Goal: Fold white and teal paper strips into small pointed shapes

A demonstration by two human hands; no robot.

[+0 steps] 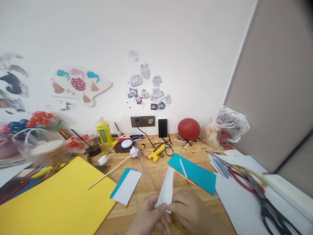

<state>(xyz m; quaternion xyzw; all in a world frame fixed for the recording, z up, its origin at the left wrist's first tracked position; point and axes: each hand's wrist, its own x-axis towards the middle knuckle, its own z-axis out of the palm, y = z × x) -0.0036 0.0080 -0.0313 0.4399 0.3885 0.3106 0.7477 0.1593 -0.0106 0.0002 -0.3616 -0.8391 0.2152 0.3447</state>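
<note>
Between my two hands a narrow white paper strip [166,187] stands upright over the front of the table. My left hand [149,215] pinches its lower end, thumb across the front. My right hand [187,209] grips the strip's lower right edge with closed fingers. To the left lie a white paper piece [128,186] and a teal paper piece [119,187] partly under it. On the right is a larger teal sheet [200,178] with a small pointed white paper piece [183,168] on it. A thin wooden stick [186,179] lies along its near edge.
A large yellow sheet [61,199] covers the left side. Behind are a white paper flower on a stick [134,151], a yellow glue gun [156,154], a yellow bottle [104,132] and a red balloon [189,129]. Scissors [262,199] rest on white paper [234,195] at right.
</note>
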